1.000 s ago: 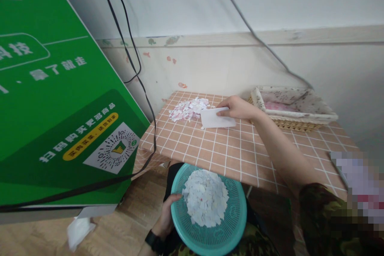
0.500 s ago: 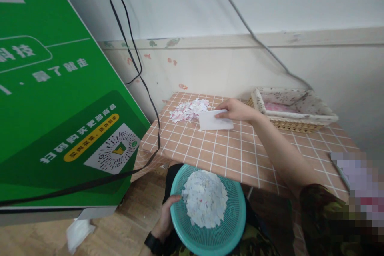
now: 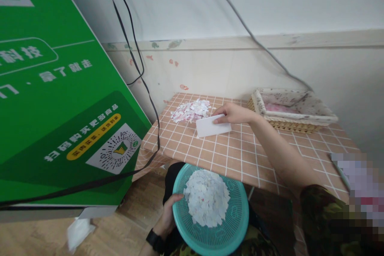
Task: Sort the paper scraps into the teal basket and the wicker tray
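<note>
My right hand (image 3: 229,113) pinches a white card (image 3: 211,127) by its upper right edge, just above the checked tablecloth. Behind the card lies a heap of torn paper scraps (image 3: 190,111), white with some pink. My left hand (image 3: 171,211) grips the left rim of a teal plastic sieve basket (image 3: 238,218), which rests on my lap below the table's front edge. Inside the basket is a mound of pale paper scraps (image 3: 207,198). The fingers under the basket's rim are hidden.
A cloth-lined wicker basket (image 3: 292,122) with something pink inside stands at the table's back right. A green sign panel (image 3: 66,88) rises on the left, with a black strap (image 3: 157,128) hanging before it. A white bag-like thing (image 3: 79,234) lies on the floor.
My right hand has drawn the white card slightly toward me and left, away from the scrap heap, and tilted it. My left hand still holds the sieve basket.
</note>
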`<action>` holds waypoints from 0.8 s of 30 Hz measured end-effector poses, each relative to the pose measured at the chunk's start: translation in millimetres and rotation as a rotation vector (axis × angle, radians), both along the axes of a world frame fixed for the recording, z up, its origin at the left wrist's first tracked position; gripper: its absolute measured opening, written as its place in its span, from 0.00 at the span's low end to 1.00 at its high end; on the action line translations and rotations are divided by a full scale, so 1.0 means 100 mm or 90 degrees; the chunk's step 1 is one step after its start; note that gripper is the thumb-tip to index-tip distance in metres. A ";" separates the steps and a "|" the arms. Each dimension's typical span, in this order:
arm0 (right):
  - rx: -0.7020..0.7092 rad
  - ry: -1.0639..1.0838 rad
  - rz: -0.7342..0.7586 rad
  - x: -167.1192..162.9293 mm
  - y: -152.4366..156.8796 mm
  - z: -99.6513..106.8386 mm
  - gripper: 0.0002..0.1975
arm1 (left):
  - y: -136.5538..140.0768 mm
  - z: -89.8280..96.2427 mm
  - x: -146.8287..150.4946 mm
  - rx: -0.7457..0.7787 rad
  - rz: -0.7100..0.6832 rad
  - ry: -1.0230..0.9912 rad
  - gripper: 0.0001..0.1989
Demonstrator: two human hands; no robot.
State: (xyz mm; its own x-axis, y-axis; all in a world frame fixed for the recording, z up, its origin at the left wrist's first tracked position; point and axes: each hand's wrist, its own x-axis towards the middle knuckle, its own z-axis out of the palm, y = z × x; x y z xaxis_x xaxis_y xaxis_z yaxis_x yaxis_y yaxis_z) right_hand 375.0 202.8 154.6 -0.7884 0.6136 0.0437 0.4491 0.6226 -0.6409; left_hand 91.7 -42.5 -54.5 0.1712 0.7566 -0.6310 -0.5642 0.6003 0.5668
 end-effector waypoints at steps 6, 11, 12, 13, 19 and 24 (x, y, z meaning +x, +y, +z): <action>-0.004 -0.007 -0.012 0.01 -0.05 0.04 0.14 | -0.01 -0.04 -0.01 0.006 -0.019 -0.026 0.14; 0.026 -0.026 -0.013 -0.03 -0.08 0.05 0.13 | -0.02 -0.08 -0.02 0.009 -0.018 -0.019 0.14; 0.032 -0.031 -0.014 -0.04 -0.08 0.05 0.12 | -0.02 -0.08 -0.02 0.006 -0.012 -0.010 0.13; 0.043 -0.036 -0.021 -0.06 -0.09 0.04 0.12 | -0.02 -0.08 -0.02 0.002 -0.006 -0.002 0.12; 0.146 -0.034 -0.115 -0.13 -0.08 -0.02 0.12 | 0.00 -0.06 0.01 0.001 0.001 0.011 0.12; 0.120 -0.029 -0.077 -0.18 -0.14 0.03 0.12 | 0.00 -0.07 0.00 -0.003 -0.003 0.001 0.13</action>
State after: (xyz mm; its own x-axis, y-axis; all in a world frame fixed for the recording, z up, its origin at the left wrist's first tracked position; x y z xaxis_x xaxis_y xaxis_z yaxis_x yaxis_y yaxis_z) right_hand 357.5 188.4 157.6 -0.7131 0.6884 0.1326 0.5539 0.6692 -0.4953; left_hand 91.9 -42.0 -61.8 0.1733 0.7525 -0.6354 -0.5606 0.6058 0.5646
